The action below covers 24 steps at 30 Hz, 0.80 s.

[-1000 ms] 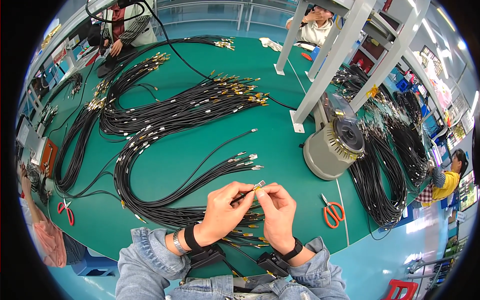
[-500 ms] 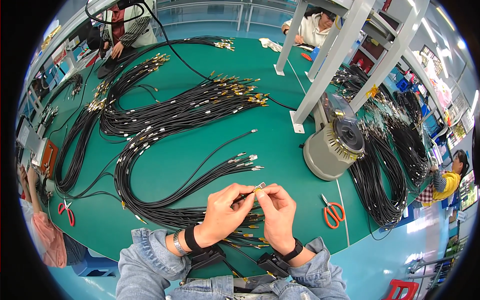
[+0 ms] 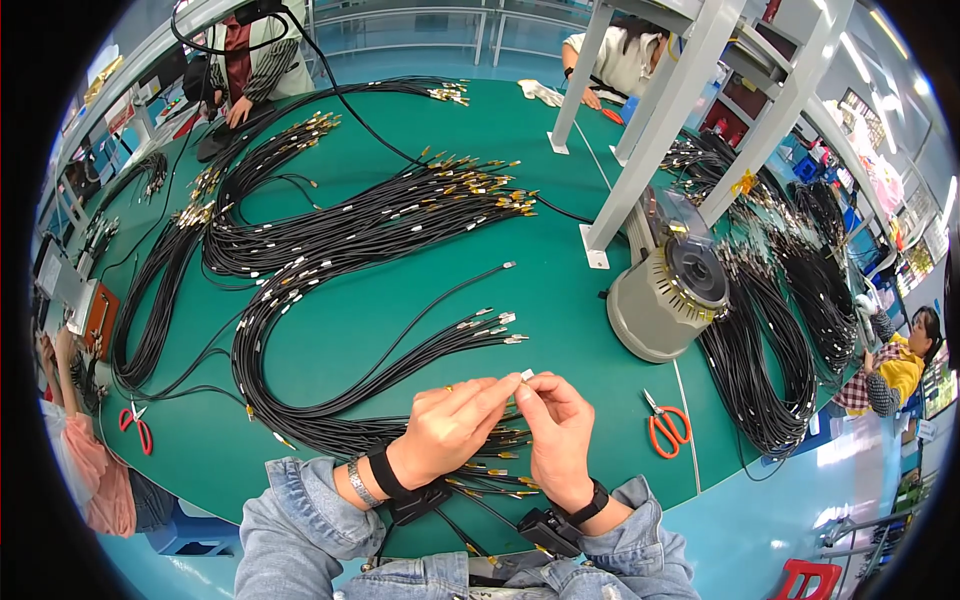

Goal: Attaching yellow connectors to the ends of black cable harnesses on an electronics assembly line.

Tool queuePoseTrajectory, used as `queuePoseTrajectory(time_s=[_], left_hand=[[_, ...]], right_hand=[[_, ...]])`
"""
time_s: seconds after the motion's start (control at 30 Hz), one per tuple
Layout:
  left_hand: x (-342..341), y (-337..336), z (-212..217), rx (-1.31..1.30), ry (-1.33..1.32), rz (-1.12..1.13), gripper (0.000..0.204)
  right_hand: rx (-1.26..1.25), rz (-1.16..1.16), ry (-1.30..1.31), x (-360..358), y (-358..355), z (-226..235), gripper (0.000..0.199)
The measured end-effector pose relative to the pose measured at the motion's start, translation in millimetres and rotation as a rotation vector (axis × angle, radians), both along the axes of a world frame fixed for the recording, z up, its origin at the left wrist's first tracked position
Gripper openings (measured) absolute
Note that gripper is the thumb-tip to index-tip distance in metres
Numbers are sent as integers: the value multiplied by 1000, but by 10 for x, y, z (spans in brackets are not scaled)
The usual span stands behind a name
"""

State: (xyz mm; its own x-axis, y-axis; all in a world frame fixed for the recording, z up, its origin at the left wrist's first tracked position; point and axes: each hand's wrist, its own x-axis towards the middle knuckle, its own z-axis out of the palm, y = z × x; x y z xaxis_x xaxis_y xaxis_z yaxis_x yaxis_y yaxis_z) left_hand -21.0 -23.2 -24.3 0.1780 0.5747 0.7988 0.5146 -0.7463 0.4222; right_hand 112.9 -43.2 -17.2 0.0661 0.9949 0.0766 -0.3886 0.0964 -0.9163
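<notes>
My left hand (image 3: 452,428) and my right hand (image 3: 557,440) meet fingertip to fingertip above the near edge of the green table. Pinched between them is a cable end with a small white tag (image 3: 527,376); the fingers hide most of it. Below and left of my hands curves a thick bundle of black cables (image 3: 300,408). Its white-tipped ends (image 3: 505,328) fan out just beyond my fingers. More cable ends with yellow tips (image 3: 500,480) lie under my wrists, partly covered by my hands.
Orange-handled scissors (image 3: 668,424) lie right of my hands, and red-handled scissors (image 3: 136,428) at the left edge. A grey round machine (image 3: 655,310) stands beside metal posts (image 3: 650,150). Larger cable bundles (image 3: 370,215) spread across the table (image 3: 570,290). Other people work around it.
My left fingers have closed further over the cable end, and the white tag now points up at the fingertips. My hands stay in nearly the same place.
</notes>
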Motion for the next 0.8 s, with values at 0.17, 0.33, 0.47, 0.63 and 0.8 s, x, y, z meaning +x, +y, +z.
queuePoseTrajectory(time_s=[0.17,0.33,0.47,0.63,0.8], left_hand=[[-31,14,9,9,5,29,32],[-23,22,35,7,-34,39,30],[-22,14,34,-13,-30,33,28],[-7,-9,62,-109,-96,-11,24],[4,-13,55,-175,-152,-28,21]], right_hand=[[-25,30,3,6,-7,21,11],[-50,58,3,15,5,19,12],[-80,79,28,27,12,20,11],[-84,97,22,34,26,-1,11],[-87,110,12,42,31,6,12]])
